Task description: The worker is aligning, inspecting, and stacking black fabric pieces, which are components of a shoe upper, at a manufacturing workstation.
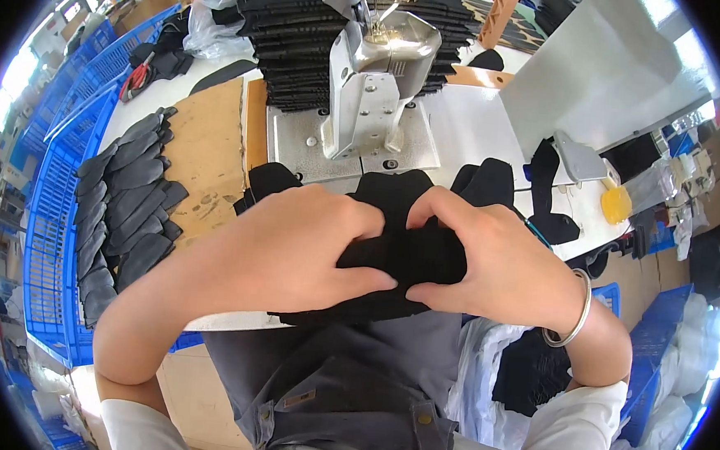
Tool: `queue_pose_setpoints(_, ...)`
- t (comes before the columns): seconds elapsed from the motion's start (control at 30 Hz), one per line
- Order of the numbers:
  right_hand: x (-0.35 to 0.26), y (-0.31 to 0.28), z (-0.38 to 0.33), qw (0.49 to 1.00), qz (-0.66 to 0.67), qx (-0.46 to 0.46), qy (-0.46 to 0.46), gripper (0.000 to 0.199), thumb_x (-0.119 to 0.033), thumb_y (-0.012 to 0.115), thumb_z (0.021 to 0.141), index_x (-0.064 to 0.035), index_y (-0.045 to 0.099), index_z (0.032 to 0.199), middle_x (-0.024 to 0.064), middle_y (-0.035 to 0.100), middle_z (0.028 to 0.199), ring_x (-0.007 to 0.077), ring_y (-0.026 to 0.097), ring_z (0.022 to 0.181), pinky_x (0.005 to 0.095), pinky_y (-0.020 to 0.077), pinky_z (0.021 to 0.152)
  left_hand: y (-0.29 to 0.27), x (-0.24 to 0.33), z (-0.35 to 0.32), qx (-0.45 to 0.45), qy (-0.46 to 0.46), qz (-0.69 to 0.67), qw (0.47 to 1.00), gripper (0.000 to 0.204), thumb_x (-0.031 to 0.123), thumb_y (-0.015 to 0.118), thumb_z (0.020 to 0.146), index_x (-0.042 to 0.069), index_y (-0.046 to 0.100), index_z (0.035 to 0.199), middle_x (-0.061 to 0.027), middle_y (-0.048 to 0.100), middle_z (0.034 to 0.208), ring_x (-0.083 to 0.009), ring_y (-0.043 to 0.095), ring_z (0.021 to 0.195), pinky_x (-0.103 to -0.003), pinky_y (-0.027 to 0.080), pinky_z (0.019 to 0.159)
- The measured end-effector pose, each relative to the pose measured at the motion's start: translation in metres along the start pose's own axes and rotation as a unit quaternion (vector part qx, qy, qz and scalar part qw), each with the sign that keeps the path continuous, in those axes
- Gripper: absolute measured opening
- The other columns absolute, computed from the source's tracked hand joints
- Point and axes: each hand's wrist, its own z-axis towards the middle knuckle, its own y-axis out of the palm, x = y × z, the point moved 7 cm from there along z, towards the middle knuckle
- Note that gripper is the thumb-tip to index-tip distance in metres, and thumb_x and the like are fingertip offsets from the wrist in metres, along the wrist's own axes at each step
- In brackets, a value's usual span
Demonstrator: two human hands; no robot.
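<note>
Both my hands are on a piece of black fabric [406, 257] at the near edge of the white table, in front of a silver sewing machine [367, 102]. My left hand [318, 243] grips it from the left, fingers curled and thumb pointing inward. On the other side my right hand [498, 258], with a bangle at the wrist, holds it the same way. The thumb tips almost meet. Fingertips of both hands are partly hidden in the dark cloth. More black cut pieces [486, 183] show just beyond my hands.
Behind the machine rises a tall stack of black pieces [288, 60]. Left of it lie a cardboard sheet [204, 141], rows of dark leaf-shaped pieces [134, 211] and red-handled scissors [136, 79]. Blue crates [49, 247] line the left. A yellow object [616, 205] sits at the right edge.
</note>
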Motion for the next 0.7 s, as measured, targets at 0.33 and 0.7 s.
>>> queue_pose_setpoints(0.33, -0.002, -0.003, 0.001, 1.0, 0.019, -0.004, 0.008, 0.046, -0.019, 0.077, 0.066, -0.0048, 0.051, 0.101, 0.018, 0.061, 0.075, 0.0386, 0.061, 0.069, 0.0418, 0.045, 0.061, -0.007, -0.019, -0.013, -0.059, -0.039, -0.013, 0.997, 0.029, 0.025, 0.072, 0.081, 0.001, 0.059, 0.069, -0.0076, 0.058, 0.056, -0.0171, 0.056, 0.05, -0.029, 0.042, 0.049)
queue_pose_setpoints(0.7, 0.002, 0.001, 0.005, 0.999, 0.022, 0.001, 0.03, 0.05, -0.013, 0.079, 0.061, -0.0057, 0.051, 0.102, 0.0113, 0.059, 0.079, 0.0303, 0.058, 0.068, 0.0331, 0.045, 0.065, -0.009, -0.023, -0.019, -0.019, -0.027, -0.019, 0.999, 0.029, 0.024, 0.071, 0.081, 0.0, 0.058, 0.07, -0.0092, 0.059, 0.056, -0.0205, 0.056, 0.05, -0.032, 0.041, 0.05)
